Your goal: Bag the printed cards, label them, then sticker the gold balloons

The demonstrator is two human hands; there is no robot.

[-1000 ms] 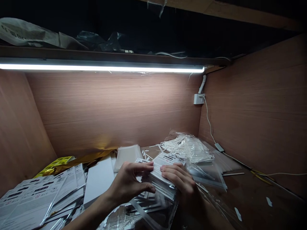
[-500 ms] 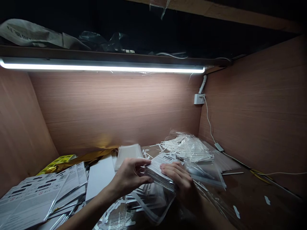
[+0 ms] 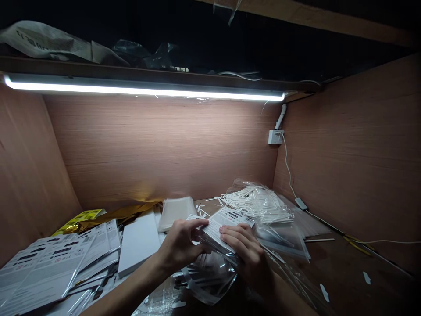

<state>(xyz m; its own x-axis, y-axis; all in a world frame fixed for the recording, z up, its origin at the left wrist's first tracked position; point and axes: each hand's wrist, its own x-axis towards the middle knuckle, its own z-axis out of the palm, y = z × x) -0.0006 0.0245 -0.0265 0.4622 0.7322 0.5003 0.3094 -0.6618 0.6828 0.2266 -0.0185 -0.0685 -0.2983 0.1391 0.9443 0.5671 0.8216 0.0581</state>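
Both my hands hold a stack of printed packets in clear sleeves [image 3: 221, 226], lifted and tilted above the desk. My left hand [image 3: 180, 245] grips the stack's left edge, fingers curled around it. On the right side, my right hand [image 3: 245, 246] presses its fingers over the top. Below the stack, clear plastic bags [image 3: 210, 281] lie crumpled on the desk.
A pile of printed packets [image 3: 49, 267] lies at the left, beside a white box [image 3: 138, 243] and gold and yellow foil [image 3: 98, 217]. A bag of white sticks [image 3: 259, 202] sits at the back right. A cable [image 3: 329, 221] runs from a wall socket [image 3: 274, 136] along the right wall.
The stack has been lifted off the pile and tilted up between both hands. The view has shifted slightly rightward.
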